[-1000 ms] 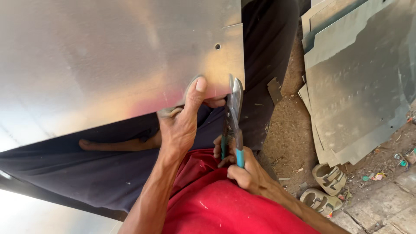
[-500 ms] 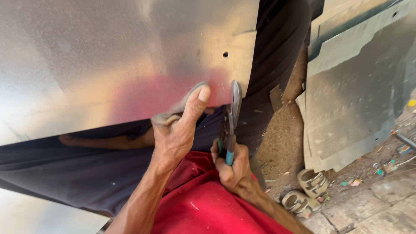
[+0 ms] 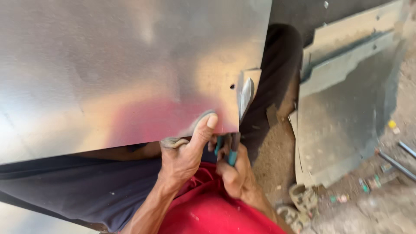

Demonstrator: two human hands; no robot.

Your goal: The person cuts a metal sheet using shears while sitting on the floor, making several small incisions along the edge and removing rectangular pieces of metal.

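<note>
A large shiny metal sheet (image 3: 121,69) fills the upper left of the head view, resting over my lap. My left hand (image 3: 184,149) pinches its lower edge, thumb on top of the sheet. My right hand (image 3: 234,171) grips the teal handles of metal snips (image 3: 240,112). The snip blades stand upright in a cut near the sheet's right edge, beside a small hole (image 3: 232,86). A narrow strip (image 3: 253,78) of sheet lies to the right of the blades.
Cut grey sheet pieces (image 3: 342,112) lie on the dirt ground at the right. Metal rods (image 3: 396,162) and small scraps are at the far right. A sandal (image 3: 303,199) sits near my right elbow. Dark trousers and red cloth cover my lap.
The snips have advanced up into the sheet, cutting past the small hole. The sheet now covers more of the view, and my left thumb stays on its lower edge.
</note>
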